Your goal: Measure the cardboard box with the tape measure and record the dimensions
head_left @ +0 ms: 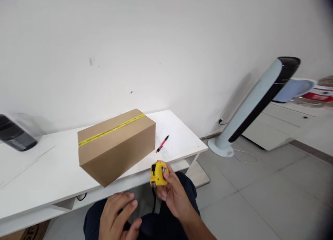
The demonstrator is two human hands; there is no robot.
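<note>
A yellow tape measure [158,174] with a black wrist strap is gripped in my right hand [177,198], above my lap and just in front of the table edge. My left hand [117,215] hovers to the left of it with fingers apart and nothing in them. Beyond both hands, a closed cardboard box [125,146] sealed with yellow tape rests on the white table [52,170], its near corner at the front edge. To the box's right, a red and black pen [162,143] lies across a sheet of paper [174,139].
A dark object with lettering [17,134] stands at the table's left. On the right, a light-blue tower fan [249,104] rises from the floor before a white cabinet [283,120] bearing a blue mug [292,89]. Another cardboard box [33,231] shows under the table.
</note>
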